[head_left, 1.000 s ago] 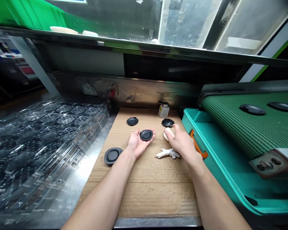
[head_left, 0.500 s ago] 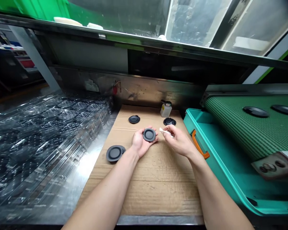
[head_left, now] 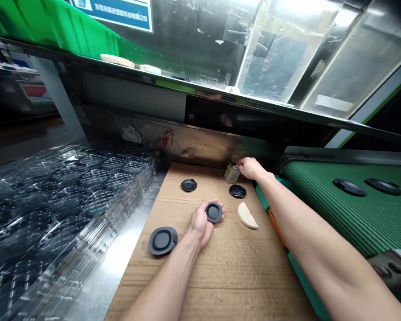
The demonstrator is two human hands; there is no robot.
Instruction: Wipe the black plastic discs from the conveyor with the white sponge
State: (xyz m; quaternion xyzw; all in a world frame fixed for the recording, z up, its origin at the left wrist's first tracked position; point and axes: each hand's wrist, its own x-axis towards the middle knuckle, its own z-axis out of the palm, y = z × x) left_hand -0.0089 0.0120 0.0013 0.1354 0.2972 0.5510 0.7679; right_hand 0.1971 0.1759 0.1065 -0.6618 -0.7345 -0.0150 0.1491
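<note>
My left hand (head_left: 202, 223) holds a small black round plastic lid (head_left: 214, 212) on its palm and fingers, over the cardboard. At the back, my right hand (head_left: 250, 168) has its fingers closed at the top of a small whitish dispenser bottle (head_left: 231, 174) with a yellow label; the fingertips are partly hidden. A cream half-round sponge pad (head_left: 247, 216) lies on the cardboard to the right of my left hand. Three more black lids rest there: a larger one (head_left: 161, 240) at left, one (head_left: 189, 185) behind, and one (head_left: 237, 191) in front of the bottle.
The cardboard sheet (head_left: 220, 276) covers the metal bench. Stacked clear plastic trays (head_left: 70, 200) stand at left. A teal bin (head_left: 307, 285) with an orange handle and a green conveyor belt (head_left: 347, 209) carrying black lids are at right. A metal shelf edge (head_left: 200, 91) crosses above.
My right hand has put the cream pad down on the cardboard and reached back to the bottle. The left hand still holds the black lid. The camera view has tilted up.
</note>
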